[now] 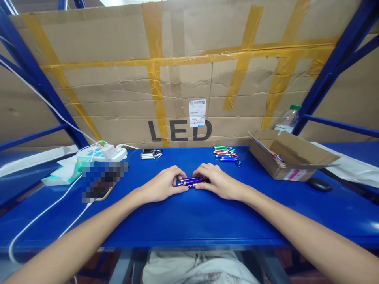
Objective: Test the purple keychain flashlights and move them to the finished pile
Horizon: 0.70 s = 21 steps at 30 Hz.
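Several shiny purple pen-like tubes (190,181) lie side by side at the middle of the blue table, with dark ends toward the right. My left hand (166,183) curls around their left ends, thumb in front and fingers behind. On the other side my right hand (217,180) has its fingers bent over the dark ends, which it partly hides. Behind my left hand are black and silver tubes (151,154) of the same kind, in a small group. Green, red and blue ones (226,154) lie in rows behind my right hand.
An open cardboard box (284,169) and a black mouse (319,184) are at the right, with a green-capped bottle (288,118) behind. At the left are a power strip (102,153), cables, a tissue pack (60,173) and a blurred phone (105,185). Taped cardboard (118,94) stands behind the table.
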Tool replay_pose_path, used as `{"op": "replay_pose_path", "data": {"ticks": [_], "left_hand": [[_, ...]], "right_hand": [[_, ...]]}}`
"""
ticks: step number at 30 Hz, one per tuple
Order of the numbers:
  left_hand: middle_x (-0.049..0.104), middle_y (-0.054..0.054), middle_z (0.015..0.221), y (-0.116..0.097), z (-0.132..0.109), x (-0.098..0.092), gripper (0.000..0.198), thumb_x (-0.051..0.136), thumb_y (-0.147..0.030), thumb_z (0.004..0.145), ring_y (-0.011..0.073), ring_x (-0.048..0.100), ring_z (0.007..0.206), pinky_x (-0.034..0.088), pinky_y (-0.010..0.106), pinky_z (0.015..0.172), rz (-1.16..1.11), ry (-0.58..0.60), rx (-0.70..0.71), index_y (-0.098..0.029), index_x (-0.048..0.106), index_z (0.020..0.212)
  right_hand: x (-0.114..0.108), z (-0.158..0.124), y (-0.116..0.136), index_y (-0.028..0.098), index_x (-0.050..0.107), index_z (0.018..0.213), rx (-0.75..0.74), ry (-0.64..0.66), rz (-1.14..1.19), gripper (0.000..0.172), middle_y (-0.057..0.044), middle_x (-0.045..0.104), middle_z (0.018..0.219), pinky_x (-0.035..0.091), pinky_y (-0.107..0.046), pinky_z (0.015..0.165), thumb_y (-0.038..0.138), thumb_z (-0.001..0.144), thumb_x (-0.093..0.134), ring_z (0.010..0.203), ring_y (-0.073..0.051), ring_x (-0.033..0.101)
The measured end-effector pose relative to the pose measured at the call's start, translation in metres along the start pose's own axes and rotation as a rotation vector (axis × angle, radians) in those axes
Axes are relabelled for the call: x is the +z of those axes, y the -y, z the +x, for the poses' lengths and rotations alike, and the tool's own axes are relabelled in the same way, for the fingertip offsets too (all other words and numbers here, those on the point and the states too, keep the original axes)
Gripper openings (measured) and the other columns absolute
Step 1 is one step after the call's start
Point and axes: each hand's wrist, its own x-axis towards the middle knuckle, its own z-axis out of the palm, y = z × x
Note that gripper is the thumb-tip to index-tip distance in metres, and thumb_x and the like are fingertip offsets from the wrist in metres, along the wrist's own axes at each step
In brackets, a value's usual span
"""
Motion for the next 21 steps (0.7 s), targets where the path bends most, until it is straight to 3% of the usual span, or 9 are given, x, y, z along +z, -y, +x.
{"op": "replay_pose_path", "data": {"ticks": [7,15,21], "left_hand": [[0.067,0.003,0.098,-0.0024,0.0009,0.0009,0.035,0.072,-0.048,0.096,0.0199,0.062,0.081,0.049,0.032,0.074,-0.013,-0.008,-0.010,-0.021,0.069,0.117],[0.064,0.004,0.101,0.0002,-0.0009,0.0045,0.031,0.064,-0.049,0.103,0.0208,0.062,0.085,0.049,0.033,0.077,0.073,-0.039,0.086,-0.022,0.069,0.118],[0.064,0.004,0.103,-0.0008,-0.0016,0.0043,0.032,0.063,-0.044,0.105,0.0211,0.062,0.088,0.050,0.035,0.083,0.060,-0.033,0.119,-0.023,0.065,0.129]], "right_hand": [[0.0007,0.0000,-0.0003,0.026,0.062,0.127,-0.001,0.002,0.015,0.028,-0.009,0.069,0.124,0.043,-0.045,0.095,0.047,0.109,0.061,0.115,-0.031,0.059],[0.0010,0.0001,-0.0008,0.026,0.065,0.122,-0.036,-0.022,-0.018,0.024,-0.008,0.072,0.119,0.042,-0.043,0.091,0.046,0.111,0.056,0.110,-0.029,0.059],[-0.0002,0.0002,0.0011,0.026,0.066,0.121,-0.021,-0.020,-0.030,0.024,-0.008,0.072,0.118,0.041,-0.043,0.091,0.046,0.112,0.055,0.110,-0.030,0.059]]}}
